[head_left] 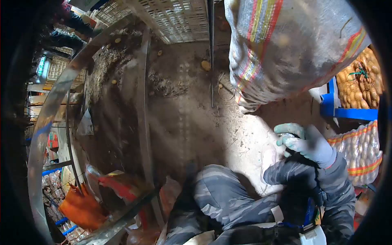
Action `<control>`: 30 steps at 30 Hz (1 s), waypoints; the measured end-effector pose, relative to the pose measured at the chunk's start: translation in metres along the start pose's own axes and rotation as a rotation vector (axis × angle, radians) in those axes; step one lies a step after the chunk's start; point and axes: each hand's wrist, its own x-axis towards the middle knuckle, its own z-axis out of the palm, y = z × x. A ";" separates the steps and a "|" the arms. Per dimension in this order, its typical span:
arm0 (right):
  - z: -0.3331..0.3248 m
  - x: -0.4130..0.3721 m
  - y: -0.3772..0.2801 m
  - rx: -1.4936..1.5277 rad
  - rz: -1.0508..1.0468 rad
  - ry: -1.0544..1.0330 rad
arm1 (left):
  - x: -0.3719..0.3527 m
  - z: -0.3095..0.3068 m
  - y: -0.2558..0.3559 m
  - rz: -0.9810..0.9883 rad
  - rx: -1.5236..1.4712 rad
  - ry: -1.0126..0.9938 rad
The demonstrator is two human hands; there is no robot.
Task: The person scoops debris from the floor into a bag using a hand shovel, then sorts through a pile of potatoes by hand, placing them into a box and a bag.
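My right hand [308, 143], in a grey glove with greenish fingertips, is raised over the pale floor in front of my knees. Its fingers are curled towards the thumb, and I cannot tell what, if anything, is inside them. Beyond it stands a large white woven sack [294, 49] with red and yellow stripes. Closest to the wrist, on the right, lies a see-through striped sack [359, 155] full of rounded produce. My left hand is out of the picture.
An orange net bag of produce [359, 83] sits by a blue frame [355, 114] at the right. Pale perforated crates [175, 20] stand at the back. Metal rails [145, 110] cross the left, near an orange bag [83, 208]. Another person's legs [75, 26] show upper left.
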 end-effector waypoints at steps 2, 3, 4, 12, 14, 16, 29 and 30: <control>0.003 -0.001 -0.009 -0.006 -0.093 0.139 | 0.002 -0.006 0.004 -0.003 -0.058 -0.016; 0.008 -0.006 -0.020 -0.011 -0.192 0.233 | 0.003 -0.011 0.007 -0.004 -0.092 -0.022; 0.013 -0.010 -0.030 -0.026 -0.290 0.328 | 0.005 -0.019 0.008 0.002 -0.126 -0.013; -0.026 -0.024 -0.181 -0.366 -1.212 0.833 | 0.057 -0.087 0.071 0.398 -0.634 0.148; -0.036 -0.012 -0.203 -0.433 -1.233 0.830 | 0.047 -0.104 0.099 0.478 -0.729 0.132; -0.053 -0.015 -0.203 -0.467 -1.255 0.815 | 0.029 -0.124 0.141 0.403 -0.789 0.027; -0.094 0.031 -0.232 -1.018 -1.078 0.659 | -0.021 -0.170 0.198 0.504 -0.864 0.227; -0.096 0.027 -0.230 -1.077 -1.085 0.649 | -0.036 -0.181 0.200 0.607 -0.900 0.323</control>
